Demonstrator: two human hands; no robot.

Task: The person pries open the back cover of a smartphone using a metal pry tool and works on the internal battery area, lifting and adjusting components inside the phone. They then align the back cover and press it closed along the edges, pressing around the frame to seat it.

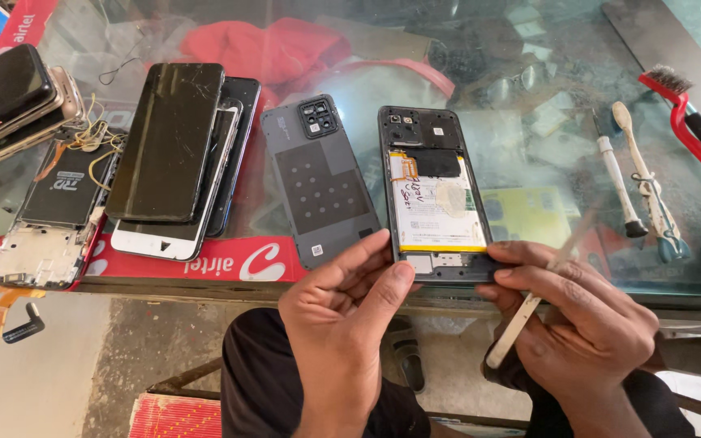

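I pinch the near edge of the opened phone [434,195] with my left hand [342,312], thumb and forefinger closed on its frame so it lies steady, battery side up, on the glass tabletop [545,154]. My right hand [586,320] is closed around a slim pale pry tool [521,320], tip at the phone's near corner. Its removed back cover [320,182] lies just left of my left grip.

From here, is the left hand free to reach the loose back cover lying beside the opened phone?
Probably yes. The back cover lies just above the left hand, nothing between; but that hand's fingers grip the opened phone, so it must let go first.
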